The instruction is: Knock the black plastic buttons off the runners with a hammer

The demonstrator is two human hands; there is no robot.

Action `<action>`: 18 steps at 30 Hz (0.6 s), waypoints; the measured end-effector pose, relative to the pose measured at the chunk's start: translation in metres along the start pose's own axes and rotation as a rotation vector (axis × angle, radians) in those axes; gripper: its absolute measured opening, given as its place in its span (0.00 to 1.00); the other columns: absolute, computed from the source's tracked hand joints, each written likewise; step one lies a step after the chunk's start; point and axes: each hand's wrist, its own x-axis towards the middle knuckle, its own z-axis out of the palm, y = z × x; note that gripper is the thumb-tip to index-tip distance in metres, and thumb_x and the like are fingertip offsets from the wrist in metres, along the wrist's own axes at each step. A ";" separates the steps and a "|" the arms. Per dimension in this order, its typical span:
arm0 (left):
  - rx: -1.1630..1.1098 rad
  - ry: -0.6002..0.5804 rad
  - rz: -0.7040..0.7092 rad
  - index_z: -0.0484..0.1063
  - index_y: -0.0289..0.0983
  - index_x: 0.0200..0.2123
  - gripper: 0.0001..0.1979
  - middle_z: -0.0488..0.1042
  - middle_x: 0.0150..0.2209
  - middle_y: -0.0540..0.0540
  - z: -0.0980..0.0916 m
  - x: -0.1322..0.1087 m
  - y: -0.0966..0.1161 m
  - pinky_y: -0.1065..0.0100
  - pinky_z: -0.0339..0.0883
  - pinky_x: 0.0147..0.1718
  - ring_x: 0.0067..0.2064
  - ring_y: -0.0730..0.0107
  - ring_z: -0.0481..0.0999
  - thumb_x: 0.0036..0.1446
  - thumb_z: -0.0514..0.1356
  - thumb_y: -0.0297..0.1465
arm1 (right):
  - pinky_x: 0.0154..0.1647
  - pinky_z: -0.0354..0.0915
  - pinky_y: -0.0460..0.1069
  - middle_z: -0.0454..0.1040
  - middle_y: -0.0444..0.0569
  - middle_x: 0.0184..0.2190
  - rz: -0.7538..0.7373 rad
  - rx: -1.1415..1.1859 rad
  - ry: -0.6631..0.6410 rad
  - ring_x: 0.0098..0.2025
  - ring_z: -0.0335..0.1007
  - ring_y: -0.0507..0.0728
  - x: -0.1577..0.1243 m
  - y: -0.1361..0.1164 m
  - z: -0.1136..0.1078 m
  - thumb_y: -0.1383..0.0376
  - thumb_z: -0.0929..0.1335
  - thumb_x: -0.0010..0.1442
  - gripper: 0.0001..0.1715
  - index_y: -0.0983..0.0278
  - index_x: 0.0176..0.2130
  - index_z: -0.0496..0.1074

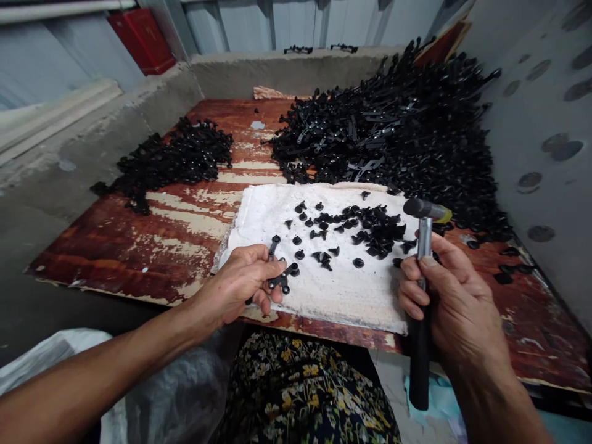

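Note:
My left hand is shut on a black moulded plastic runner with small pieces still attached, held just over the near edge of a white padded cloth. My right hand grips a small hammer by its metal shaft, with the dark head up and the black handle hanging below. Loose small black plastic pieces lie scattered on the cloth between my hands. A large heap of black plastic runners rises beyond the cloth, and a smaller heap of black pieces lies to the left.
The cloth and heaps rest on a worn, peeling red-brown plywood board inside a low concrete wall. A white sack sits at lower left, floral clothing shows below the board, and a red box hangs behind.

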 end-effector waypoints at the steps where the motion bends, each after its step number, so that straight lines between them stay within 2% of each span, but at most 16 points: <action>1: 0.004 0.006 -0.009 0.61 0.37 0.21 0.13 0.68 0.12 0.51 0.001 -0.001 0.001 0.78 0.59 0.09 0.10 0.78 0.64 0.57 0.58 0.26 | 0.11 0.53 0.39 0.66 0.36 0.21 -0.001 -0.028 -0.023 0.15 0.52 0.46 0.000 0.000 0.000 0.62 0.74 0.52 0.22 0.54 0.46 0.68; 4: 0.018 0.032 -0.024 0.61 0.37 0.22 0.13 0.68 0.12 0.51 0.003 -0.003 0.002 0.77 0.60 0.09 0.11 0.77 0.64 0.59 0.57 0.25 | 0.11 0.54 0.40 0.65 0.37 0.22 -0.035 -0.220 -0.121 0.15 0.53 0.47 -0.005 -0.001 -0.002 0.58 0.71 0.57 0.20 0.53 0.49 0.67; 6: 0.032 0.048 -0.029 0.61 0.38 0.23 0.13 0.68 0.12 0.51 0.005 -0.005 0.003 0.76 0.61 0.10 0.11 0.76 0.64 0.59 0.56 0.25 | 0.14 0.60 0.42 0.68 0.40 0.24 -0.135 -0.463 -0.187 0.17 0.59 0.49 -0.010 -0.002 -0.003 0.57 0.67 0.62 0.20 0.54 0.53 0.68; 7: 0.039 0.056 -0.033 0.61 0.38 0.23 0.12 0.68 0.12 0.52 0.006 -0.006 0.004 0.76 0.61 0.10 0.11 0.76 0.64 0.59 0.56 0.25 | 0.18 0.65 0.44 0.71 0.43 0.28 -0.213 -0.602 -0.228 0.21 0.65 0.50 -0.013 -0.002 -0.003 0.58 0.66 0.64 0.21 0.55 0.56 0.67; 9: 0.047 0.075 -0.040 0.60 0.38 0.24 0.12 0.67 0.12 0.52 0.008 -0.007 0.005 0.76 0.62 0.10 0.11 0.76 0.64 0.59 0.56 0.24 | 0.34 0.74 0.49 0.75 0.50 0.39 -0.398 -0.836 -0.356 0.35 0.74 0.55 -0.018 -0.003 0.000 0.62 0.64 0.66 0.24 0.56 0.60 0.65; 11: 0.048 0.097 -0.046 0.60 0.38 0.24 0.12 0.67 0.12 0.52 0.011 -0.008 0.005 0.75 0.62 0.11 0.12 0.75 0.64 0.59 0.56 0.24 | 0.45 0.73 0.54 0.75 0.55 0.47 -0.555 -0.966 -0.534 0.46 0.74 0.58 -0.021 -0.005 0.005 0.68 0.61 0.66 0.28 0.59 0.64 0.62; 12: 0.045 0.107 -0.049 0.59 0.39 0.24 0.12 0.67 0.12 0.52 0.012 -0.009 0.006 0.75 0.61 0.11 0.12 0.75 0.64 0.60 0.56 0.25 | 0.46 0.72 0.54 0.75 0.56 0.47 -0.603 -1.005 -0.614 0.46 0.74 0.58 -0.022 -0.006 0.008 0.71 0.60 0.66 0.30 0.60 0.65 0.59; 14: 0.044 0.122 -0.058 0.59 0.39 0.25 0.12 0.67 0.12 0.52 0.014 -0.009 0.006 0.75 0.61 0.11 0.11 0.75 0.64 0.60 0.56 0.25 | 0.40 0.73 0.52 0.75 0.55 0.43 -0.642 -1.065 -0.723 0.41 0.75 0.57 -0.023 -0.009 0.014 0.75 0.57 0.65 0.34 0.61 0.67 0.55; 18: 0.037 0.138 -0.061 0.59 0.39 0.25 0.11 0.67 0.13 0.52 0.015 -0.011 0.004 0.74 0.61 0.12 0.12 0.74 0.65 0.59 0.56 0.24 | 0.31 0.71 0.48 0.70 0.49 0.35 -0.680 -1.141 -0.781 0.29 0.69 0.53 -0.024 -0.010 0.021 0.76 0.57 0.65 0.37 0.60 0.69 0.50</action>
